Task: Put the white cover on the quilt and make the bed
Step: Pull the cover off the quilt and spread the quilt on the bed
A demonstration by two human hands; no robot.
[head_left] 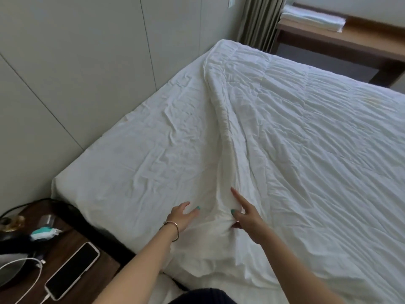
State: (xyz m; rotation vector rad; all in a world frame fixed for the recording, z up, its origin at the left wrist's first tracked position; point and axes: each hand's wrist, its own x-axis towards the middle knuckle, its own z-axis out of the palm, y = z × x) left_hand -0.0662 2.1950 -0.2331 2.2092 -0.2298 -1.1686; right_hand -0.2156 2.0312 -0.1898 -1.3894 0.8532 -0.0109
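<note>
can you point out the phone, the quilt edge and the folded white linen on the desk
phone (72, 270): head view, middle of its dark screen, on the bedside table.
quilt edge (221, 110): head view, on the rolled ridge running down the bed.
folded white linen (312, 18): head view, top of the stack on the desk.

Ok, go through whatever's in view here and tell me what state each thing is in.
Quilt: spread over the bed, wrinkled, left edge bunched.
Left hand: open, fingers resting on the white fabric.
Right hand: pinching the quilt's near edge, forefinger straight.
Phone: screen dark, cable plugged in.
Folded linen: stacked on the wooden bench.
</note>
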